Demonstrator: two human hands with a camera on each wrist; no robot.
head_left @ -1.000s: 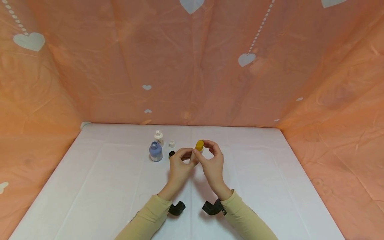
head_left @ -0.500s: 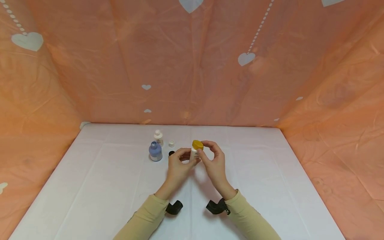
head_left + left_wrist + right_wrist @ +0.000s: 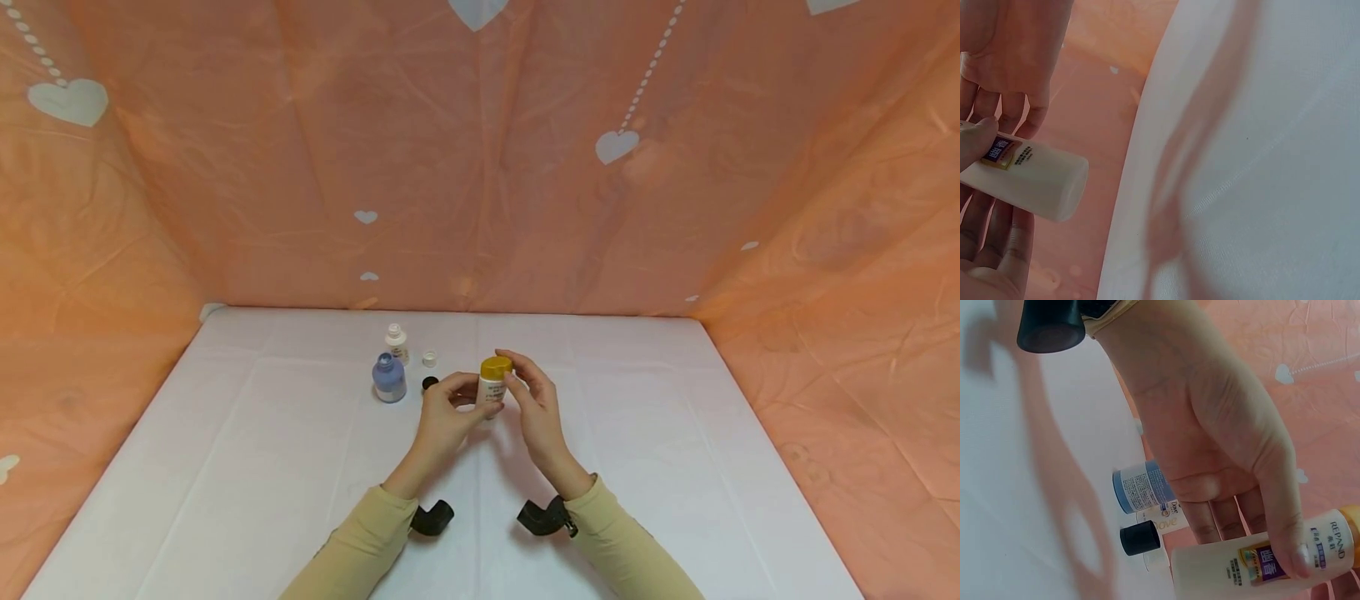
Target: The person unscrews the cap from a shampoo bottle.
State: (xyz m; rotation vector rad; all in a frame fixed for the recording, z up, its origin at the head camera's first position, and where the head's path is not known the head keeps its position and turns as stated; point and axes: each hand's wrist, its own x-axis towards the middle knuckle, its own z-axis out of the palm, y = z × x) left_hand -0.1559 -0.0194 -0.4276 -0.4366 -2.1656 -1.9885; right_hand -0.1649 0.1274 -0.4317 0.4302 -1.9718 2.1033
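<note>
A white toiletry bottle [image 3: 491, 390] with a yellow cap [image 3: 495, 367] stands raised between both hands in the head view. My left hand [image 3: 447, 419] grips its body, thumb curled across the front. In the right wrist view that thumb presses beside the purple label of the bottle [image 3: 1200, 572]. My right hand [image 3: 543, 417] pinches the cap from the right, thumb in front and finger behind. The left wrist view has the base of the bottle [image 3: 1054, 187] facing the camera; its cap is outside that frame.
On the white table [image 3: 262, 467], left of the hands, stand a blue bottle [image 3: 389, 382] and a small white bottle [image 3: 397, 343], both uncapped. A white cap [image 3: 430, 359] and a black cap [image 3: 430, 383] lie beside them. Orange cloth [image 3: 480, 167] encloses the table's back and sides.
The bottle has turned from tilted and mostly hidden to nearly upright, its printed side now visible. My right hand has shifted slightly right along with the cap.
</note>
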